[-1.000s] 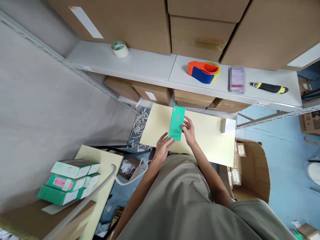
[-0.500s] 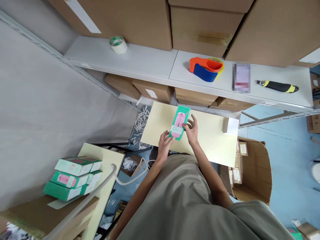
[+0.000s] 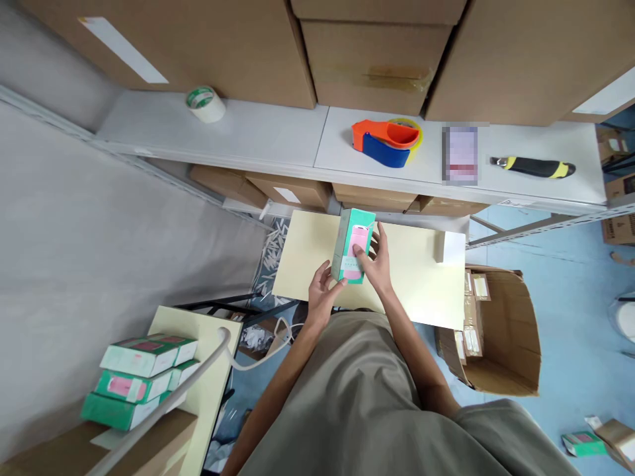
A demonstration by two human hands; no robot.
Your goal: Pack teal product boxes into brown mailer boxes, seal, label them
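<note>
A green box with a pink device printed on its front (image 3: 356,233) is held tilted over the pale yellow tabletop (image 3: 411,284). My right hand (image 3: 378,268) grips its right side, the thumb lying across the printed front and the fingers behind the edge. At the lower left corner of the same box is my left hand (image 3: 325,296), its thumb along the bottom edge and its fingers curled by the left side. A small white box (image 3: 452,247) stands at the table's right end.
On the shelf (image 3: 268,135) lie a tape roll (image 3: 211,107), an orange and blue tape dispenser (image 3: 385,142) and a yellow-black knife (image 3: 536,166). Similar green boxes (image 3: 131,387) are stacked on the left table. An opened carton (image 3: 510,330) holding small packages stands at right.
The green box has turned so that its left side face now shows. My right thumb has moved farther over its front. The whole view has shifted slightly.
</note>
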